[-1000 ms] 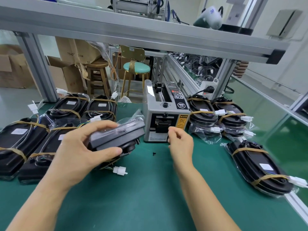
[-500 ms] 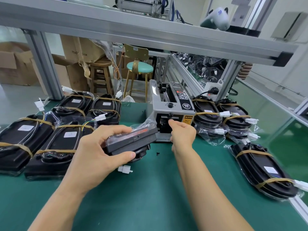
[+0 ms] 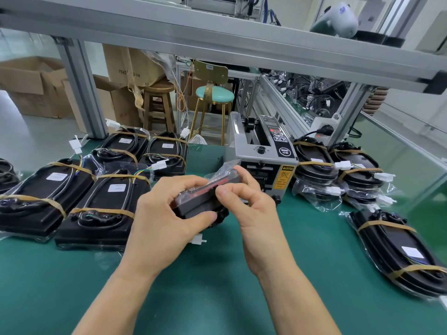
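Banded black units (image 3: 101, 209) lie at the left of the green mat (image 3: 217, 298). My left hand (image 3: 164, 221) is curled round a bagged black unit (image 3: 197, 205), held above the mat just before the tape machine (image 3: 263, 151). My right hand (image 3: 254, 209) pinches its upper edge between thumb and forefinger, with another pile (image 3: 396, 250) further right

My left hand (image 3: 162, 223) and my right hand (image 3: 254, 213) are bare. Both my arms are bare too, all the way down. My fingers (image 3: 181, 186) have short, plain nails.
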A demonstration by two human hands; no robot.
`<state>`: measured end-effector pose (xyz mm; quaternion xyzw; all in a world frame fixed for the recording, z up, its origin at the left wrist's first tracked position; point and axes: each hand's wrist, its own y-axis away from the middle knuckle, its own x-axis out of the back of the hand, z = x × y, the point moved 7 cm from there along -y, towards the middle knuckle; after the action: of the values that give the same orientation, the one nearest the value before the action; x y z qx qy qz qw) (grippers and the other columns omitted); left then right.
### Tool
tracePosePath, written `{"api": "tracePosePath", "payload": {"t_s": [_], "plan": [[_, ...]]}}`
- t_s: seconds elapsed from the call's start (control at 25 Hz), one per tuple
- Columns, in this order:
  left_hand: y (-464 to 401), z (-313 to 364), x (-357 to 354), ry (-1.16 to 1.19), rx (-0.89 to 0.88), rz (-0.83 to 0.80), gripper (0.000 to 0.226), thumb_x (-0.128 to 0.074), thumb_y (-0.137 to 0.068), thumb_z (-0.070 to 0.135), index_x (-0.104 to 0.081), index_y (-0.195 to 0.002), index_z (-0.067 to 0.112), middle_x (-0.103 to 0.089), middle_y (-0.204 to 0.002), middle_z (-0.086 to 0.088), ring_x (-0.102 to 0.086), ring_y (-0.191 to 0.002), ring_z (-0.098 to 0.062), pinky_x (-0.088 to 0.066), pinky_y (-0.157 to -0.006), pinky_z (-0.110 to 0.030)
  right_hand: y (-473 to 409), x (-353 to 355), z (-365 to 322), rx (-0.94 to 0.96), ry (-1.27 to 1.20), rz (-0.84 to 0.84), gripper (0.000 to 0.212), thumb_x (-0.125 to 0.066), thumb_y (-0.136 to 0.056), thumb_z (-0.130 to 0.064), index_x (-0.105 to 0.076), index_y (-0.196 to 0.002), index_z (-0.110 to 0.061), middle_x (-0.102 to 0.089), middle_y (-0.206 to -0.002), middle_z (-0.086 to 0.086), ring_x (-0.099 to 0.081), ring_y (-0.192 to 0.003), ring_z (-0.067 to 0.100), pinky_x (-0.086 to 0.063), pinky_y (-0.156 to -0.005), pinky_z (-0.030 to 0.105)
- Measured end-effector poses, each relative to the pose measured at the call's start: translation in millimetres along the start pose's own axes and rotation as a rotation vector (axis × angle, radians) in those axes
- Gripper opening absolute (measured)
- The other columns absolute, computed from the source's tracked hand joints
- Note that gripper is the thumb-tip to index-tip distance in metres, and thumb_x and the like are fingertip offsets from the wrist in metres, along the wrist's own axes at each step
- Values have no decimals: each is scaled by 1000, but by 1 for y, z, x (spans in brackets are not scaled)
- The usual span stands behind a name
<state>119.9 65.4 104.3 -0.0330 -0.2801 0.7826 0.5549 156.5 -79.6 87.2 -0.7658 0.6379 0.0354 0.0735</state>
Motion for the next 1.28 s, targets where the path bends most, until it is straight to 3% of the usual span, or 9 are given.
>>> {"api": "tracePosePath", "payload": {"t_s": [0.16,0.44,0.64,0.8,1.0,1.16,1.28], "plan": [[2,2,-1,1,-3,13,54,-87,-55,4,-68,-94,38,-66,-98,19,-62,-90,3,-42,-73,-4,-3,3,3,-2,-17,9,10,-67,-83,-9,-74,-79,-3,-46,-142,-13,-44,-117,-20,-32,-108,26],[1,4,-2,14,-2,14,54,-87,-55,2,-69,-93,35,-67,-96,15,-62,-88,4,-42,-73,-4,-4,2,4,5,-4,12,14,-65,-85,-5,-72,-86,6,-47,-142,-8,-43,-108,-28,-34,-99,19],[1,4,-2,27,-8,7,55,-88,-54,5,-68,-92,40,-66,-98,19,-62,-91,3,-42,-73,-4,-4,2,4,27,21,32,10,-68,-83,-7,-75,-77,-3,-47,-141,-9,-43,-113,-25,-34,-100,21],[1,4,-2,15,-9,11,55,-86,-55,2,-68,-92,39,-65,-99,20,-62,-91,3,-42,-73,-4,-2,3,5,65,59,73,10,-72,-78,-17,-74,-71,-10,-48,-140,-10,-43,-119,-20,-32,-112,33],[0,5,-2,12,-15,11,57,-86,-55,1,-68,-91,40,-66,-98,21,-62,-89,5,-41,-73,-3,-1,3,4,108,114,157,13,-67,-71,-26,-71,-66,-15,-53,-137,-6,-39,-116,-27,-33,-112,33],[0,3,-3,13,-14,6,55,-86,-55,0,-69,-93,36,-66,-97,20,-62,-89,4,-42,-74,-4,0,5,6,131,142,199,10,-67,-72,-25,-70,-68,-16,-58,-132,-4,-44,-118,-20,-37,-108,33],[0,2,-3,19,-8,5,54,-86,-55,1,-70,-94,35,-67,-96,18,-62,-89,4,-42,-74,-4,-1,6,8,141,60,217,19,-68,-70,-21,-66,-89,-21,-62,-120,2,-58,-112,3,-44,-99,33]]}}
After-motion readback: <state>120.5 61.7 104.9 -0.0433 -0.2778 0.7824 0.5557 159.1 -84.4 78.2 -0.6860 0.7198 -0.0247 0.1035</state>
